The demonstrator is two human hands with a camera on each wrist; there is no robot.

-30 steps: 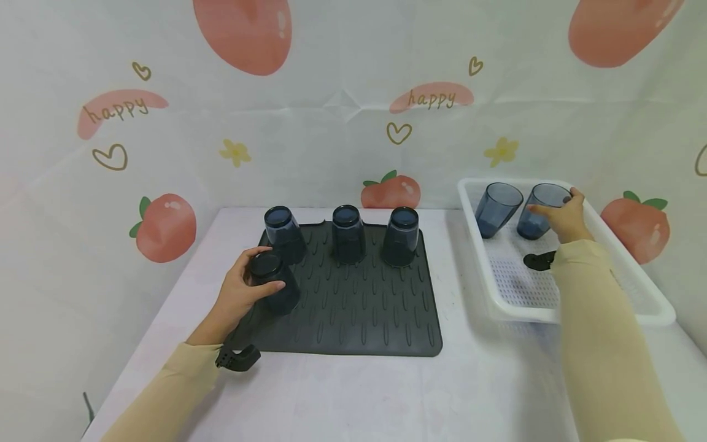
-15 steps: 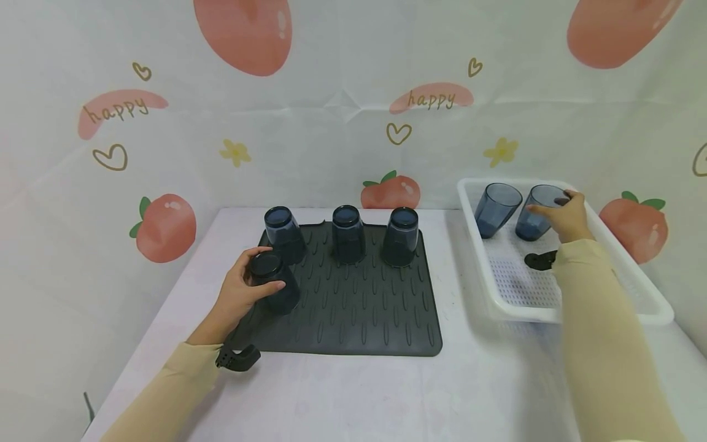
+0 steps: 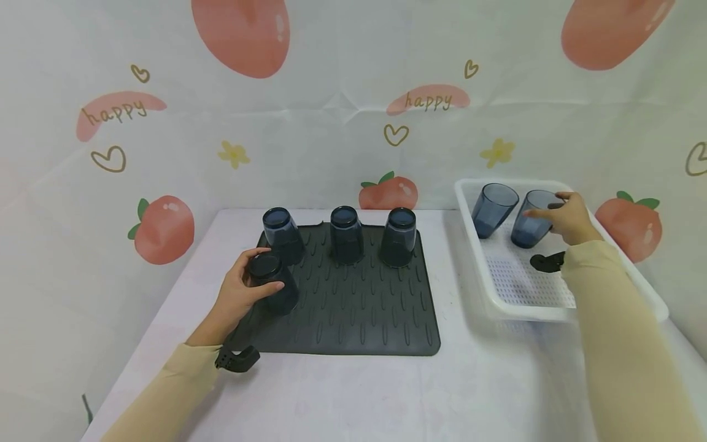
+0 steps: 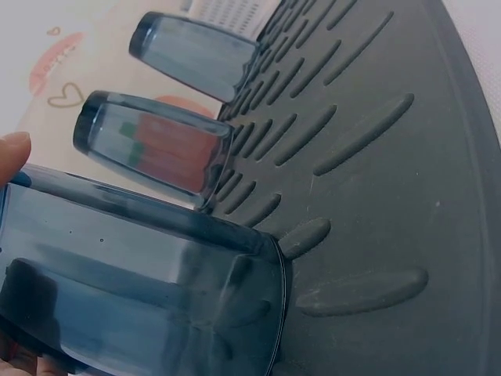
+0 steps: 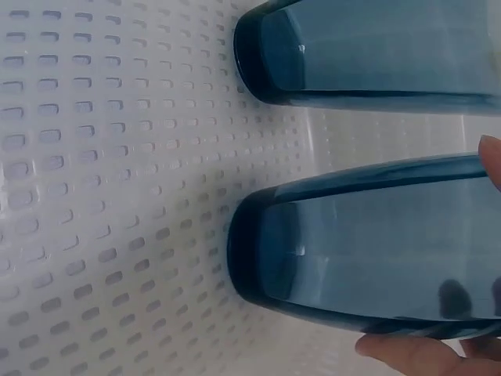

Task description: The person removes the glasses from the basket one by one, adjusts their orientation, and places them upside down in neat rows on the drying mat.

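On the dark ribbed mat [image 3: 353,331], my left hand [image 3: 240,294] grips an upside-down blue-tinted drinking glass [image 3: 278,291] near its base, thumb in front. In the left wrist view, this glass [image 4: 149,266] has its rim against the mat. Several more glasses stand upside down along the back of the mat, including a middle one [image 3: 347,236]. At the right, my right hand [image 3: 574,220] holds a tilted, mouth-up glass [image 3: 530,224] inside the white basket. The right wrist view shows fingertips pressed to this glass [image 5: 368,243]. A second glass [image 3: 493,212] leans to its left.
The white perforated basket [image 3: 480,288] stands at the table's right, against the patterned backdrop [image 3: 309,147]. White tabletop [image 3: 342,399] extends in front of the mat and between mat and basket. Black straps sit on both wrists.
The right hand has shifted slightly right, and the glass in it has moved a little nearer the viewer and leftward. The left hand and its glass stay put; the head view has turned slightly.
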